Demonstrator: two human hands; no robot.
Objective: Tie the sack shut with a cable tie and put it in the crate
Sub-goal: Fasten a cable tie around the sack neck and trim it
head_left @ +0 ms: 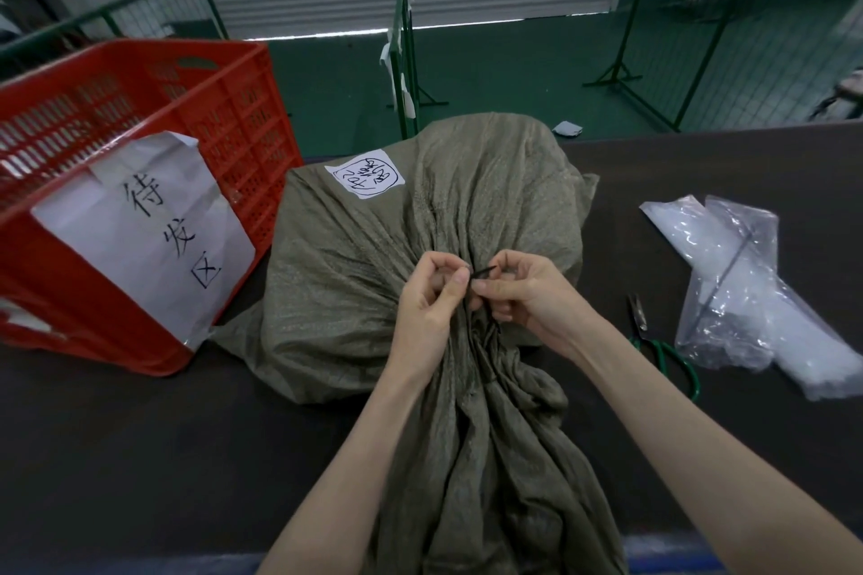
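An olive woven sack (373, 257) lies on the dark table, its neck bunched toward me and a white label (364, 175) on its far side. A thin black cable tie (483, 272) is looped around the gathered neck. My left hand (432, 299) pinches one end of the tie and my right hand (527, 294) pinches the other, both directly over the neck. A red slatted crate (224, 107) with a white paper sign (140, 229) stands tilted at the left, touching the sack's side.
Green-handled scissors (658, 346) lie right of my right wrist. Clear plastic bags of white cable ties (742, 289) lie at the table's right. Green metal fence frames (404, 47) stand on the green floor beyond the table.
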